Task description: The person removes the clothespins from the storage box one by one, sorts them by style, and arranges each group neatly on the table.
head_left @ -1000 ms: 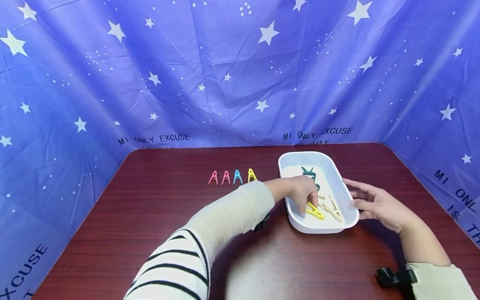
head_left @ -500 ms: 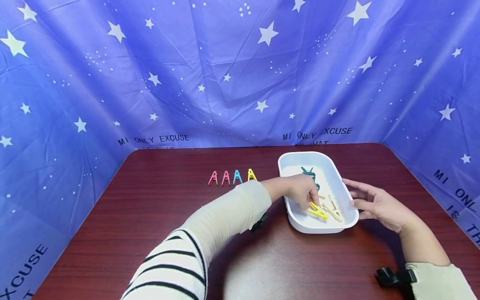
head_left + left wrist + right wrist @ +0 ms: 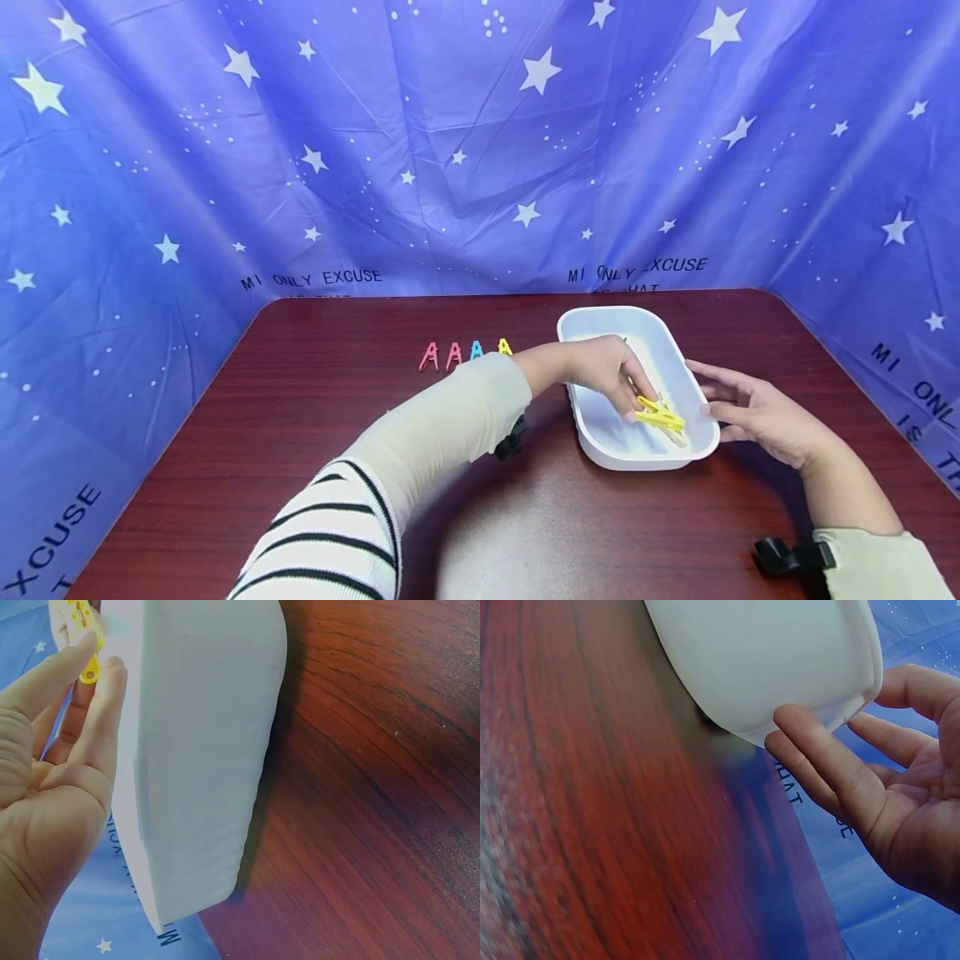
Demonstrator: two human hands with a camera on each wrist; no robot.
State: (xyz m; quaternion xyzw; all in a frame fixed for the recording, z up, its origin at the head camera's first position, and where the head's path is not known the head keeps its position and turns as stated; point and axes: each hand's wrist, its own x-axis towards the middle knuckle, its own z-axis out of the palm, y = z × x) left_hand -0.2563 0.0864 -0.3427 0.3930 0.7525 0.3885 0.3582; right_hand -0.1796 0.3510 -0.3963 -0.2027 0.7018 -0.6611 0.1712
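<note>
Between thumb and fingertips, my left hand (image 3: 611,367) pinches a yellow clothespin (image 3: 660,414) over the inside of a white plastic basin (image 3: 637,463). The left wrist view shows the same yellow clothespin (image 3: 91,672) at the tips of the thumb and fingers, beside the basin's outer wall (image 3: 202,750). Pale wooden clothespins (image 3: 677,438) lie in the basin, partly covered by the yellow one. The left hand hides much of the basin's middle. My right hand (image 3: 772,417) rests its extended fingers against the basin's right side; the right wrist view shows these fingers (image 3: 832,761) at its rim.
Left of the basin, two pink clothespins (image 3: 430,357), a blue clothespin (image 3: 477,349) and a yellow one stand in a row on the dark red wooden table (image 3: 315,375). The left sleeve (image 3: 442,408) partly covers the row. A blue star-patterned curtain (image 3: 450,208) surrounds the table.
My left hand has lifted the yellow clothespin and carried it slightly right inside the basin. The green clips seen earlier are now hidden behind that hand. The right hand stays in place.
</note>
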